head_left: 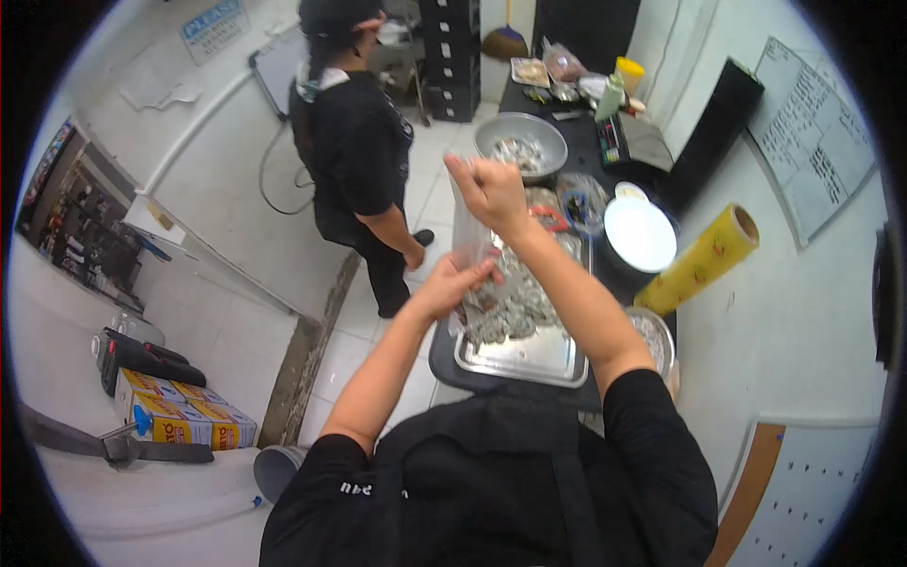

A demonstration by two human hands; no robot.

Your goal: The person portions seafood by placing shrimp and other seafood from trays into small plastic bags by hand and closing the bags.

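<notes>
A clear plastic bag [469, 231] hangs between my hands, over the left side of a metal tray [525, 361]. My right hand [491, 196] is raised and closed at the bag's upper edge. Lower down, my left hand [457, 283] grips the bag's side, thumb toward the tray. Greyish raw shrimp [529, 310] lie heaped across the tray; my right forearm covers part of them. Whether any shrimp are inside the bag, I cannot tell.
Beyond the tray stands a large metal bowl [558, 142] with pale contents. On the right are a white round container [640, 233], a yellow upright roll [704, 257] and a scale [635, 142]. A co-worker [354, 142] stands at the table's left.
</notes>
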